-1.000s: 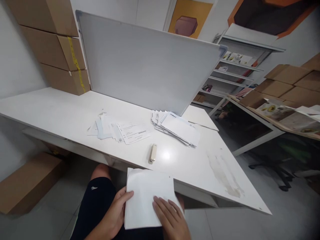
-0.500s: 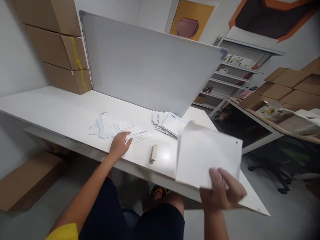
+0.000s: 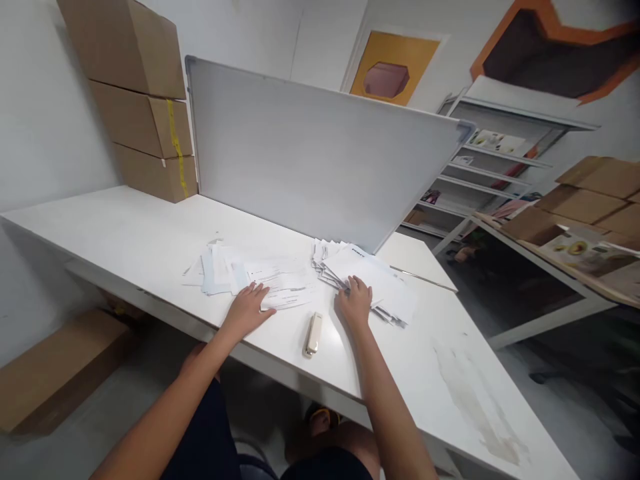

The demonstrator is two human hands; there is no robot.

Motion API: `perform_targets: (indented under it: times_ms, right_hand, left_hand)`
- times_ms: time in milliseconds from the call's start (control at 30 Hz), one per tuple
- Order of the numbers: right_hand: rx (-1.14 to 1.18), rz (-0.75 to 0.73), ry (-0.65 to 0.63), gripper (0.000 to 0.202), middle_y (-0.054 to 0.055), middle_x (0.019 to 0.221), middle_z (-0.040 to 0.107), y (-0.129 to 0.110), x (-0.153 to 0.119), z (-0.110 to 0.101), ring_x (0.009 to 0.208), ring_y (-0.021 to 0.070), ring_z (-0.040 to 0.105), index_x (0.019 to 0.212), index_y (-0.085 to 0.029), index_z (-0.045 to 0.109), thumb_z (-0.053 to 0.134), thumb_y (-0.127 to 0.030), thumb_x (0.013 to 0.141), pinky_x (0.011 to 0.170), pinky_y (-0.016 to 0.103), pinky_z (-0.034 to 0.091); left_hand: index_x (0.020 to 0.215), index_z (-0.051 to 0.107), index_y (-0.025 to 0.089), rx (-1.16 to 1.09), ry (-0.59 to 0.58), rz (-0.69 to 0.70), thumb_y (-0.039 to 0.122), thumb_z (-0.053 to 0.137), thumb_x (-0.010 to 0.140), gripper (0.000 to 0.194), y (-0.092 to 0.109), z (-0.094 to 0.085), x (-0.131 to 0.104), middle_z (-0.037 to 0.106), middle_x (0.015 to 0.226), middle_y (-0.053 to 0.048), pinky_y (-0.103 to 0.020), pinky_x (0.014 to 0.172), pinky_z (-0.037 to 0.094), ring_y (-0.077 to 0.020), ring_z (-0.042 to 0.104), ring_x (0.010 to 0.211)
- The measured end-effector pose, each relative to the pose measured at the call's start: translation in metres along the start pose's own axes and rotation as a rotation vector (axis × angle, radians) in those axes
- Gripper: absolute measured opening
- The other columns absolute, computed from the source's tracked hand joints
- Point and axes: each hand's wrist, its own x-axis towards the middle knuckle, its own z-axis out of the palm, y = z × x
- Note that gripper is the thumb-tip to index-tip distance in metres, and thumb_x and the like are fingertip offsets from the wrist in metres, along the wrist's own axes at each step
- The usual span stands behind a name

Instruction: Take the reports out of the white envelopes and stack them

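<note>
My left hand (image 3: 249, 310) rests with fingers spread on the near edge of the loose printed sheets (image 3: 285, 283) at the left middle of the white table. Nothing is gripped in it. Over the fanned stack of papers (image 3: 395, 293) at the right lies my right hand (image 3: 356, 300), its fingers apart on the stack's near left side. Between the two hands a beige stapler (image 3: 313, 335) lies on the table. More white and bluish papers (image 3: 215, 267) overlap to the left of the printed sheets.
The white table (image 3: 125, 230) carries a leaning whiteboard (image 3: 310, 153) and stacked cardboard boxes (image 3: 157, 127) at the back left. A long box (image 3: 60, 367) lies on the floor at left. Shelves (image 3: 495, 160) and another table with boxes (image 3: 575, 200) stand at the right.
My right hand has moved left and away from me, from the raised white sheet to the fanned stack. The sheet is no longer held up. My left hand stays by the printed sheets.
</note>
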Motion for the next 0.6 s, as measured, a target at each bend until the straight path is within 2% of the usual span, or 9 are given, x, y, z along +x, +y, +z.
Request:
perform_targets:
  times_ms: [67, 167, 233, 400, 500, 600]
  right_hand:
    - [0.115, -0.034, -0.007, 0.041, 0.019, 0.124, 0.059, -0.004, -0.006, -0.002, 0.118, 0.0281, 0.049, 0.114, -0.011, 0.062, 0.045, -0.031, 0.082, 0.105, 0.050, 0.032]
    - [0.277, -0.001, -0.160, 0.039, 0.014, 0.111, 0.066, -0.018, -0.012, -0.002, 0.108, 0.0262, 0.057, 0.106, -0.015, 0.066, 0.041, -0.038, 0.086, 0.096, 0.044, 0.042]
    - [0.313, 0.041, -0.232, 0.043, 0.013, 0.112, 0.067, -0.029, -0.016, 0.002, 0.106, 0.0266, 0.059, 0.110, -0.016, 0.066, 0.043, -0.043, 0.085, 0.094, 0.045, 0.044]
    - [0.349, 0.051, -0.284, 0.049, 0.013, 0.125, 0.063, -0.041, -0.021, 0.007, 0.118, 0.0280, 0.054, 0.120, -0.017, 0.061, 0.047, -0.046, 0.084, 0.103, 0.048, 0.037]
    - [0.466, 0.153, -0.298, 0.054, 0.014, 0.130, 0.060, -0.040, -0.021, 0.003, 0.121, 0.0275, 0.053, 0.125, -0.016, 0.058, 0.045, -0.049, 0.086, 0.103, 0.046, 0.039]
    - [0.605, 0.241, -0.276, 0.054, 0.013, 0.132, 0.059, -0.040, -0.018, 0.000, 0.121, 0.0273, 0.053, 0.125, -0.017, 0.058, 0.049, -0.051, 0.083, 0.100, 0.044, 0.042]
  left_hand:
    - [0.134, 0.052, 0.015, -0.021, -0.014, 0.027, 0.044, 0.056, 0.085, 0.057, 0.002, -0.001, -0.001, 0.050, 0.142, -0.013, -0.044, 0.111, 0.030, -0.0303, 0.039, 0.137]
    - [0.135, 0.051, 0.018, -0.068, -0.028, 0.055, 0.043, 0.053, 0.087, 0.054, 0.004, -0.003, -0.003, 0.051, 0.141, -0.010, -0.043, 0.111, 0.031, -0.0290, 0.041, 0.135]
    - [0.136, 0.051, 0.020, -0.095, -0.021, 0.055, 0.044, 0.051, 0.088, 0.053, 0.005, -0.005, -0.005, 0.054, 0.139, -0.009, -0.043, 0.107, 0.035, -0.0287, 0.046, 0.132]
    - [0.135, 0.051, 0.022, -0.110, 0.020, 0.074, 0.041, 0.046, 0.093, 0.047, 0.008, -0.008, -0.010, 0.065, 0.125, -0.009, -0.039, 0.092, 0.046, -0.0285, 0.062, 0.109]
    - [0.126, 0.058, 0.020, -0.079, 0.046, 0.071, 0.029, 0.041, 0.094, 0.037, 0.010, -0.009, -0.012, 0.070, 0.112, -0.010, -0.039, 0.085, 0.049, -0.0285, 0.065, 0.099]
    - [0.111, 0.064, 0.019, -0.048, 0.087, 0.109, 0.016, 0.040, 0.090, 0.032, 0.010, -0.011, -0.013, 0.070, 0.104, -0.011, -0.041, 0.085, 0.049, -0.0278, 0.065, 0.095]
